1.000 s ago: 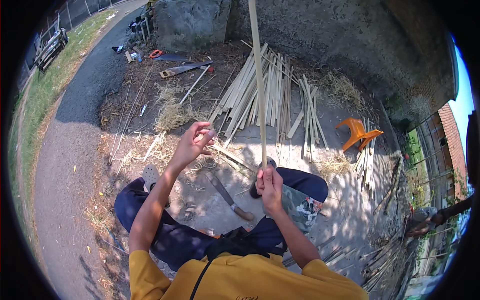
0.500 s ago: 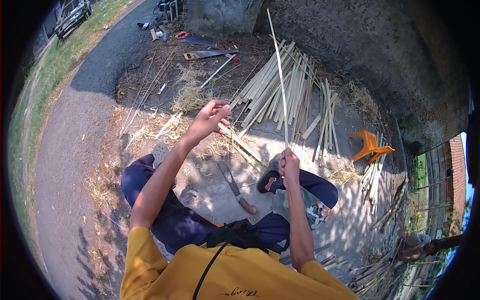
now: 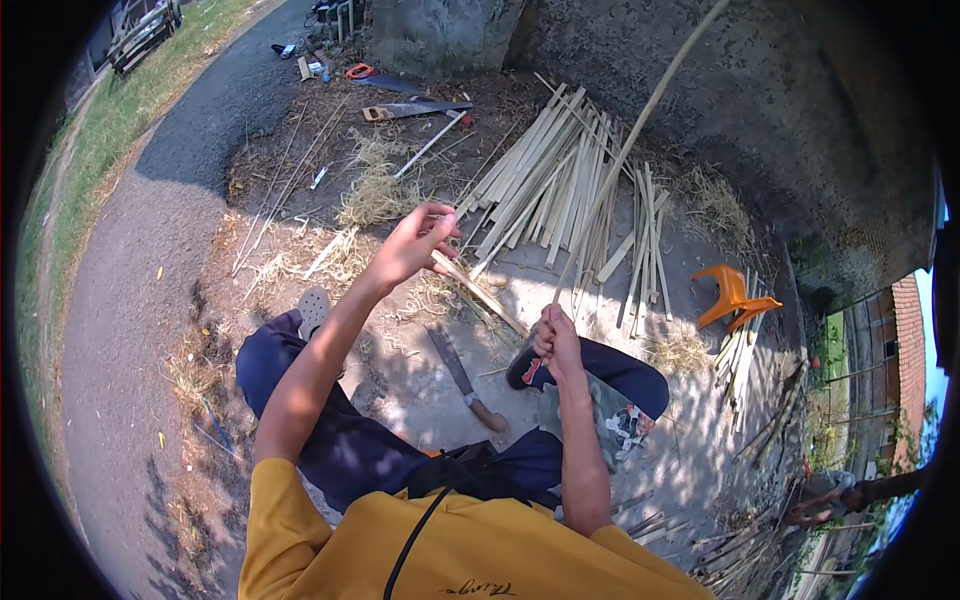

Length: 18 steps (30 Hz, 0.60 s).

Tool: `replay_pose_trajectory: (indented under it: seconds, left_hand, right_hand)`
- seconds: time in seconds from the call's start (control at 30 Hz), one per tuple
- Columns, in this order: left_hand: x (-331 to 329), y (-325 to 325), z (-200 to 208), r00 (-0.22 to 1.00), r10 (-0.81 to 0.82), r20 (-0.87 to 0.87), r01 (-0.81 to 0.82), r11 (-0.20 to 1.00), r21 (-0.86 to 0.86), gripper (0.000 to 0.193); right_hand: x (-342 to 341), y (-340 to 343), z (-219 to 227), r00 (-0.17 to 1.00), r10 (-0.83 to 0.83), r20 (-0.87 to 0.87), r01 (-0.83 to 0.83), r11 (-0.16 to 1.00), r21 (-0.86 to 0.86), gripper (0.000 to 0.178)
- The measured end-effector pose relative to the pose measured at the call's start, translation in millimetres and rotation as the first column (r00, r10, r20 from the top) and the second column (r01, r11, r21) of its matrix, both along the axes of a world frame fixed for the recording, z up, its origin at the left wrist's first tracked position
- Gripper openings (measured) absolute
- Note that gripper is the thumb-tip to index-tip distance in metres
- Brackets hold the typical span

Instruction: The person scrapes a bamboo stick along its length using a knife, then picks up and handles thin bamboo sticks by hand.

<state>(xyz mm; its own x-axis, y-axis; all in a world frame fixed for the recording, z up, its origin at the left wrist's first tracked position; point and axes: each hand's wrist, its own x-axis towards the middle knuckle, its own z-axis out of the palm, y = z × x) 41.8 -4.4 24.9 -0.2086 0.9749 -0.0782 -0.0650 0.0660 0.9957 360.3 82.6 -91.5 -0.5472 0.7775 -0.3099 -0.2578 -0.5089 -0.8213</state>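
My right hand [image 3: 558, 340] is closed around the lower end of a long, thin bamboo strip [image 3: 657, 95]. The strip leans away to the upper right and runs out at the top of the view. My left hand [image 3: 418, 245] is raised over the ground with its fingers curled and apart, holding nothing. Below it, beyond my fingers, a split bamboo piece [image 3: 485, 292] lies near my right foot. Between my legs a long knife [image 3: 455, 365] rests on the concrete, its wooden handle toward me.
A heap of pale bamboo strips [image 3: 535, 175] lies ahead, with curly shavings [image 3: 375, 195] to its left. Handsaws [image 3: 415, 108] lie farther back by the wall [image 3: 640, 50]. An orange plastic stool [image 3: 735, 295] stands at right. A patterned cloth [image 3: 600, 420] covers my right leg.
The bamboo strip has swung from nearly upright to a slant toward the upper right. My right hand has shifted slightly left and down; my left hand has hardly moved.
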Motion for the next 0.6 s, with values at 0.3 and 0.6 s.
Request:
replay_pose_trajectory:
  seconds: [0.3, 0.6]
  left_hand:
    - [-11.4, -11.1, -24.6, 0.836, 0.015, -0.548, 0.051, 0.993, 0.106, 0.041]
    - [-10.5, -10.7, -65.9, 0.398, 0.175, -0.901, 0.008, 0.981, 0.194, 0.044]
  right_hand:
    - [-4.4, -56.6, -39.7, 0.851, 0.165, 0.499, -0.301, 0.931, 0.205, 0.034]
    - [-2.3, -68.7, -33.8, 0.847, -0.067, 0.528, -0.251, 0.824, 0.508, 0.028]
